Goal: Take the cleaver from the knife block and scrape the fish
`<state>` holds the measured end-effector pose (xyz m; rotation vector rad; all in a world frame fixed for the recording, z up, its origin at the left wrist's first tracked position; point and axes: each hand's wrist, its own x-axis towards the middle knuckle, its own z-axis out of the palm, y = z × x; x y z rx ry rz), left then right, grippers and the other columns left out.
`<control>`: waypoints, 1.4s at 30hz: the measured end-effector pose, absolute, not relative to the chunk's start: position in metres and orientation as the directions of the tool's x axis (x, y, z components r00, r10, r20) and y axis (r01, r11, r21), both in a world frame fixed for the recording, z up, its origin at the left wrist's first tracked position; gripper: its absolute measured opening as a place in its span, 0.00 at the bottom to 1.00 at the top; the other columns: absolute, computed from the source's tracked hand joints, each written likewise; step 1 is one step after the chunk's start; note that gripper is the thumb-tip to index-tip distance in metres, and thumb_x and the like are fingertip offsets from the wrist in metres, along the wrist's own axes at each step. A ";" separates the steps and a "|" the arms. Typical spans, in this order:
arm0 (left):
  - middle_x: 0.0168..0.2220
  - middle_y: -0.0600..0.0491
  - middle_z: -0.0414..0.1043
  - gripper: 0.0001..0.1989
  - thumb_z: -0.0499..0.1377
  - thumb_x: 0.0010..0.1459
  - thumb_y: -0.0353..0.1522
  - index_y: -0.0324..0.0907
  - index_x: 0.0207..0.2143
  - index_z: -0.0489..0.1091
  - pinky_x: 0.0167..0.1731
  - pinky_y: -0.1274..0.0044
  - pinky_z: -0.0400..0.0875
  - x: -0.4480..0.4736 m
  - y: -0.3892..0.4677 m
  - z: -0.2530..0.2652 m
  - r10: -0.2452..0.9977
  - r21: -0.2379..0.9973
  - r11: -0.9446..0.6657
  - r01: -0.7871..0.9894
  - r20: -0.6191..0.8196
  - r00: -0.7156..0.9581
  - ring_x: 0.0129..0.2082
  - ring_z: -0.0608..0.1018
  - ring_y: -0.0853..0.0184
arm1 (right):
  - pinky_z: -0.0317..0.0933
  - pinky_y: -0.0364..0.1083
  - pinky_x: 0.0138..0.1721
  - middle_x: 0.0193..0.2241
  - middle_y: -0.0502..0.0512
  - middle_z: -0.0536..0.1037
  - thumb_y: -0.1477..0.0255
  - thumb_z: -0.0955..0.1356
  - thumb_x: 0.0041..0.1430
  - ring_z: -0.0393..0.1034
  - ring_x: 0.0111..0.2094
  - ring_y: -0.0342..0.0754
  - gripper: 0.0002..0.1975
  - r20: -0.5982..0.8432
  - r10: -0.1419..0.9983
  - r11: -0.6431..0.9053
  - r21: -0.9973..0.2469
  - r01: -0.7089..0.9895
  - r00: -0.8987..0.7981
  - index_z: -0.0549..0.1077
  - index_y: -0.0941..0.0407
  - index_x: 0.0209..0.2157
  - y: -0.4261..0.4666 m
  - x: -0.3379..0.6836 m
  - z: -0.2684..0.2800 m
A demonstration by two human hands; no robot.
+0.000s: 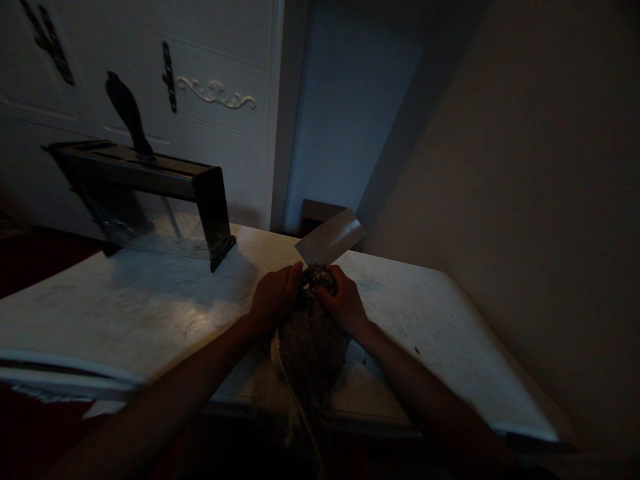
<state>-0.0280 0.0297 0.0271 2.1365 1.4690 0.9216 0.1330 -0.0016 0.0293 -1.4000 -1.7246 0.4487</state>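
Note:
A cleaver [333,237] with a broad pale blade points away from me above the far edge of the white table. Around its handle end my left hand [277,290] is closed, though its fingers are partly hidden. My right hand [343,300] grips a shaggy brown cloth [315,340], bunched at the handle near the base of the blade. From there the cloth hangs toward me over the front of the table, with a lighter edge along its left side. Dim light hides where handle and cloth meet.
A dark knife block [130,170] with a clear panel stands at the left; a black handle [127,110] sticks up from it. Small dark bits lie on the marbled white tabletop [425,320]. White cabinet doors [220,153] rise behind, and a bare wall [525,167] borders the right.

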 end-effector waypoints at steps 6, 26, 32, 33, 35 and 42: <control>0.26 0.48 0.73 0.28 0.36 0.68 0.42 0.41 0.25 0.67 0.29 0.74 0.59 -0.028 0.031 0.027 0.934 0.658 -0.355 0.664 0.279 0.222 0.27 0.74 0.64 | 0.63 0.48 0.41 0.36 0.52 0.77 0.67 0.66 0.54 0.71 0.36 0.50 0.13 0.380 0.925 0.301 -0.714 0.632 -0.011 0.70 0.55 0.42 -0.002 0.133 0.030; 0.18 0.54 0.65 0.30 0.40 0.65 0.49 0.40 0.21 0.66 0.23 0.76 0.57 -0.029 0.034 0.026 0.961 0.897 -0.262 0.357 0.277 0.008 0.21 0.68 0.68 | 0.62 0.47 0.38 0.32 0.50 0.76 0.65 0.66 0.54 0.70 0.34 0.49 0.11 0.375 0.927 0.266 -0.705 0.657 0.027 0.69 0.52 0.40 0.000 0.134 0.028; 0.17 0.55 0.62 0.28 0.41 0.65 0.48 0.41 0.19 0.61 0.23 0.76 0.56 -0.027 0.031 0.029 0.959 0.911 -0.276 0.307 0.284 0.021 0.21 0.66 0.69 | 0.60 0.45 0.34 0.29 0.48 0.74 0.62 0.64 0.57 0.69 0.31 0.48 0.10 0.332 0.937 0.207 -0.781 0.589 0.112 0.67 0.53 0.37 0.003 0.134 0.026; 0.17 0.56 0.63 0.28 0.42 0.65 0.48 0.42 0.19 0.61 0.23 0.76 0.56 -0.027 0.031 0.028 0.957 0.907 -0.283 0.312 0.290 0.025 0.21 0.66 0.69 | 0.60 0.45 0.33 0.28 0.48 0.73 0.61 0.64 0.57 0.69 0.31 0.48 0.10 0.321 0.938 0.193 -0.798 0.571 0.131 0.67 0.53 0.36 0.005 0.134 0.026; 0.18 0.56 0.63 0.27 0.42 0.65 0.48 0.42 0.20 0.62 0.22 0.76 0.56 -0.026 0.031 0.027 0.953 0.899 -0.295 0.323 0.301 0.033 0.21 0.66 0.69 | 0.61 0.45 0.33 0.27 0.48 0.73 0.58 0.64 0.57 0.69 0.31 0.48 0.13 0.301 0.935 0.167 -0.839 0.518 0.186 0.67 0.53 0.35 0.009 0.136 0.025; 0.20 0.56 0.65 0.26 0.41 0.65 0.48 0.42 0.22 0.61 0.24 0.76 0.57 -0.025 0.032 0.023 0.943 0.867 -0.325 0.377 0.325 0.066 0.23 0.67 0.68 | 0.67 0.48 0.39 0.36 0.54 0.78 0.52 0.65 0.54 0.73 0.38 0.50 0.22 0.197 0.937 0.184 -0.980 0.069 0.287 0.68 0.54 0.42 0.015 0.136 0.028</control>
